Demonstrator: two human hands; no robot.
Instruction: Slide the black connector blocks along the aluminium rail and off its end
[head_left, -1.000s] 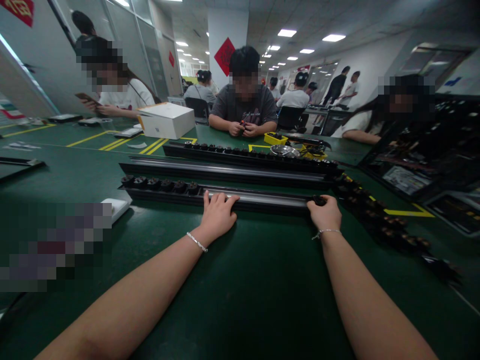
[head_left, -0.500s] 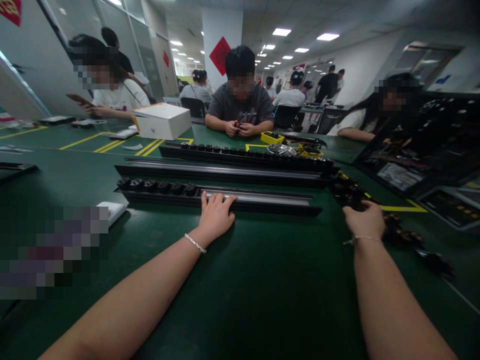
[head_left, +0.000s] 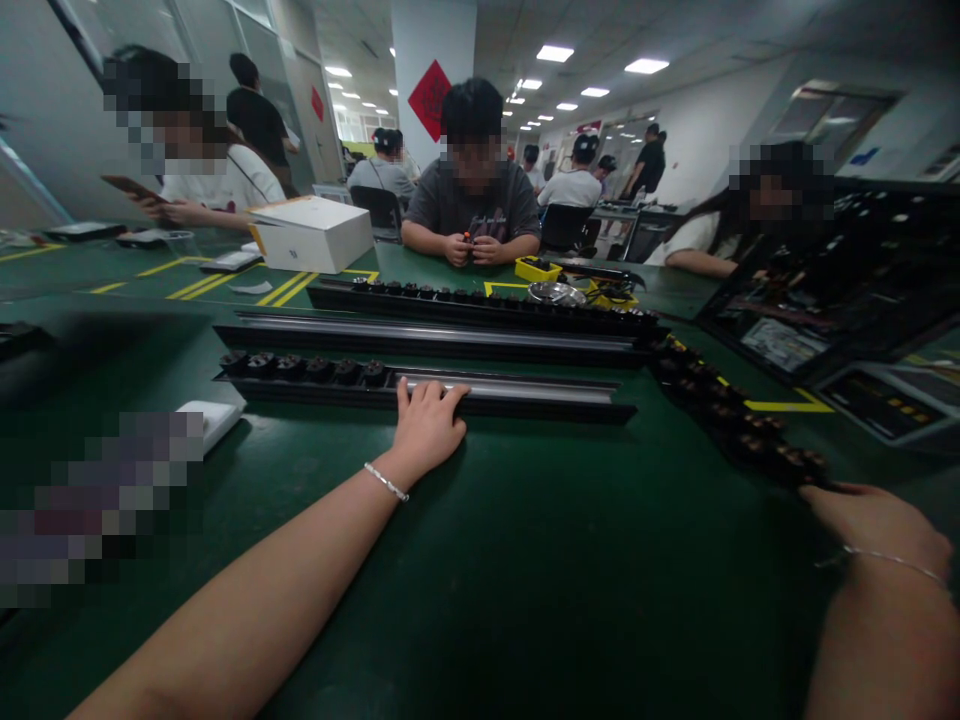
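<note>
My left hand [head_left: 431, 425] lies on the nearest black rail [head_left: 525, 402], its fingers bent over the near edge into the silvery channel. Several round black pieces [head_left: 289, 367] sit in a row in that rail's left end. Far to the right, my right hand [head_left: 885, 525] is at the near end of a line of dark round parts [head_left: 739, 420]. Its fingertips are hidden and partly blurred, so what they hold, if anything, does not show.
Beyond lie a second black rail [head_left: 435, 335] and a third rail [head_left: 480, 303] with black pieces. A white box [head_left: 315, 235], a yellow tray [head_left: 537, 269] and a round metal dish [head_left: 556, 294] stand farther back. An open black case [head_left: 817, 290] is right. Co-workers sit across the table.
My right hand has moved right and nearer along the line of dark parts, uncovering more of them. My left hand stays on the nearest rail. The view has shifted slightly.
</note>
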